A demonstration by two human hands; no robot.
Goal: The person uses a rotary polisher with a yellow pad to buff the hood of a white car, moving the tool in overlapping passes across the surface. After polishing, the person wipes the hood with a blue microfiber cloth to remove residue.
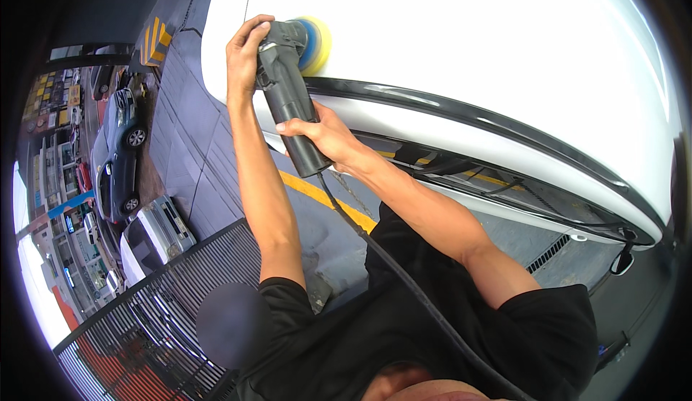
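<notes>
- Black polisher (288,91) is up in the upper middle of the frame, a bit left of center, tilted so the head is up top and the tail end points down toward the middle.
- Left hand (244,59) is curled around the head end of it, thumb and fingers near the top.
- Right hand (323,136) is wrapped around the barrel further down, thumb across the front, so both mitts are grasping the same tool.
- Blue and yellow round pad (317,46) sticks out to the right of the head and looks to be up against the white car (461,26); can't tell if it's spinning.
- That car fills the upper right, with a glossy black trim strip (432,105) curving just below the pad.
- Black cord (404,275) runs from the tool's tail down to the lower right, over a black T-shirt (447,336).
- Yellow floor line (299,188) shows just below the polisher.
- Over on the left: a dark car (119,149), a silver vehicle (162,232), and a slatted grille (169,304) at lower left.
</notes>
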